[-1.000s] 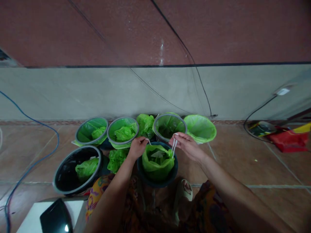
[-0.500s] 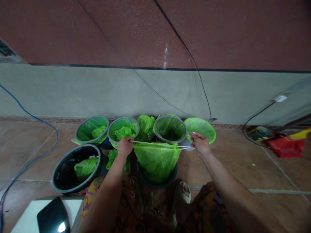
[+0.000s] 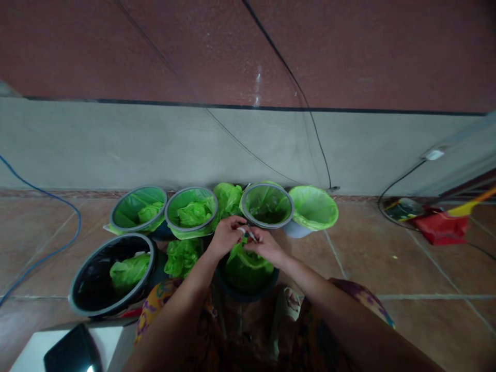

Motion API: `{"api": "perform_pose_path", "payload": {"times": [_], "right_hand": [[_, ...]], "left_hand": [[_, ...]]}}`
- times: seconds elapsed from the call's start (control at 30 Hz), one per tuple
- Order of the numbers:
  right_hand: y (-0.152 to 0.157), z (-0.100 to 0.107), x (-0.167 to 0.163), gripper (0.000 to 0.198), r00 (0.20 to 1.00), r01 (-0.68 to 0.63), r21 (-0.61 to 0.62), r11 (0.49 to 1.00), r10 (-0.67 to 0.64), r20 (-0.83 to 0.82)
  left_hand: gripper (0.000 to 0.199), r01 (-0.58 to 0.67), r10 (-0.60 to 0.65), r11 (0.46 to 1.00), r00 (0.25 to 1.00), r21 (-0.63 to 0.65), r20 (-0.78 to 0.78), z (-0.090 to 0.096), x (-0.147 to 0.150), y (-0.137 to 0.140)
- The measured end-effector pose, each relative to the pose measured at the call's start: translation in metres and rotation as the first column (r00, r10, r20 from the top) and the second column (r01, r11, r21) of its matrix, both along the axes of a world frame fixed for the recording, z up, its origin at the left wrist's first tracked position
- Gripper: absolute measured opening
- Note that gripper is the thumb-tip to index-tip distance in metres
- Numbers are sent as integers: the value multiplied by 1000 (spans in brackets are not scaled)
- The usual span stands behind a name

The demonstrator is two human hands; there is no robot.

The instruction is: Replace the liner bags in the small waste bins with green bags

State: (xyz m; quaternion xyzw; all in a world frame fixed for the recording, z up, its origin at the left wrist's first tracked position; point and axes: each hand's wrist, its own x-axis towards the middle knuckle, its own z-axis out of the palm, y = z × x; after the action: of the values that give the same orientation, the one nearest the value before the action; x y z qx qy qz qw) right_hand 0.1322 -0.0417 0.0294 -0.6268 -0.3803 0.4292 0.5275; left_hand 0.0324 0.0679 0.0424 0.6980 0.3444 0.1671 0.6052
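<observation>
"What is the largest thing there?"

"The wall (image 3: 155, 144), grey below and reddish brown above, beyond the left hand (image 3: 225, 235) and the right hand (image 3: 267, 246). The tiled floor (image 3: 364, 263) comes next, beneath them."

"And the containers?"

"The biggest is the black bin (image 3: 95, 276), well to the left of the left hand, with a green bundle (image 3: 129, 273) inside. Beyond the hands, a row stands along the wall: the first grey-rimmed bin (image 3: 135, 230) and the second grey-rimmed bin (image 3: 189, 229) lie to the left, the third grey-rimmed bin (image 3: 267, 226) is just beyond the right hand, and the pale bin (image 3: 298, 230) is right of that. All four have green liners."

"Which one is at the hands?"

"The dark bin (image 3: 248, 298), directly below them. It holds the green bag (image 3: 248, 271), whose top reaches up to the fingers."

"Anything smaller about?"

"A crumpled green bag (image 3: 182, 257) sits left of the left hand, beside the forearm."

"How are the hands themselves?"

"Close together, nearly meeting over the bag, the fingertips of both pinched on the white drawstring (image 3: 251, 235), the smallest thing of all. Only short lengths show; whether it is knotted cannot be told."
</observation>
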Motion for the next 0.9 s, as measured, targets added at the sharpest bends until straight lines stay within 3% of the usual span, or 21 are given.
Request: {"api": "perform_pose_path", "payload": {"times": [0.13,0.23,0.3,0.33,0.4,0.47,0.53,0.6,0.7,0.8,0.9], "right_hand": [[9,-16,-3,18,1000,-25,23,999,25,18],[13,-21,1,28,995,64,-71,995,-58,86],[14,-19,5,35,993,89,-116,989,-79,90],[14,-17,7,36,995,82,-114,990,-75,67],[14,-10,9,39,998,55,-85,995,-57,-17],[13,-3,12,42,992,59,-63,996,-65,-106],[13,2,18,45,983,108,-67,992,-116,-139],[12,5,28,44,982,176,-62,982,-180,-55],[9,4,47,33,960,170,-30,985,-159,231],[-2,-7,64,24,893,55,-151,987,19,451],[-19,-30,69,20,817,-39,-293,955,200,541]], "left_hand": [[34,135,-119,985,983,-108,141,-1,-3,0],[48,53,-26,993,971,-107,238,-8,-7,9],[52,-27,39,998,974,-56,225,-15,-10,15],[48,-10,15,1000,982,-23,189,-18,-11,16],[33,149,-150,989,984,20,91,-26,-12,13],[22,358,-358,933,933,25,13,-32,-12,6],[26,430,-427,901,903,60,-51,-36,-12,1],[33,389,-376,913,919,122,-122,-39,-13,-1],[37,249,-206,947,956,203,-211,-42,-15,6],[34,131,-73,962,969,240,-235,-45,-17,14],[32,94,-33,969,966,230,-255,-49,-17,16]]}}
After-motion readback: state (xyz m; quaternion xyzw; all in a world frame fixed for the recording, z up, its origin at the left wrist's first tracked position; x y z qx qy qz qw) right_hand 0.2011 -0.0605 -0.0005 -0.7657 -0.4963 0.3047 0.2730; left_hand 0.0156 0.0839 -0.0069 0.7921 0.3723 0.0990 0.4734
